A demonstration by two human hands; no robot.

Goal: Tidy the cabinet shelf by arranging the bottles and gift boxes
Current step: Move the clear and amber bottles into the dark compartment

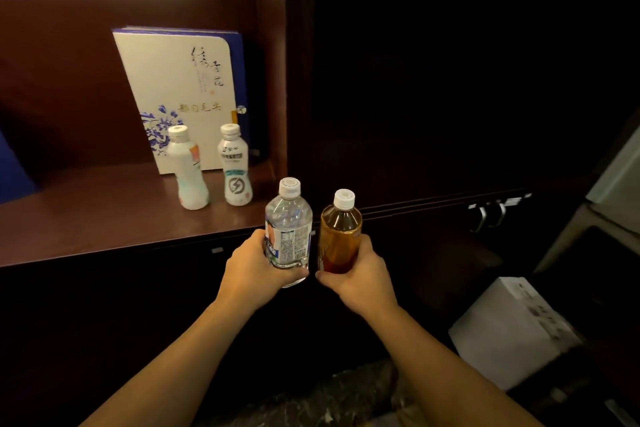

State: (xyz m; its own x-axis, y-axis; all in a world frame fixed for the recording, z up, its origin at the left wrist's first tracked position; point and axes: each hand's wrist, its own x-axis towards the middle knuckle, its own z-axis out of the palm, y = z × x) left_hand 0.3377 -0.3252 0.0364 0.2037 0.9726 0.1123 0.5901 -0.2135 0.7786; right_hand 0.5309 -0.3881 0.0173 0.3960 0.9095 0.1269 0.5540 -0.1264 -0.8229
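Clear water fills the water bottle [288, 218] gripped in the left hand [250, 270], just off the shelf [104, 218] edge. Amber tea fills the tea bottle [340, 232], right hand [360, 277] clasping it beside.

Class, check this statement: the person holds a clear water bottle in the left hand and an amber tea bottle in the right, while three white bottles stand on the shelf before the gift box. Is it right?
Not quite. The head view shows only two white bottles, one beside the other, on the shelf before the gift box. The rest holds: left hand grips the clear water bottle, right hand the amber tea bottle.
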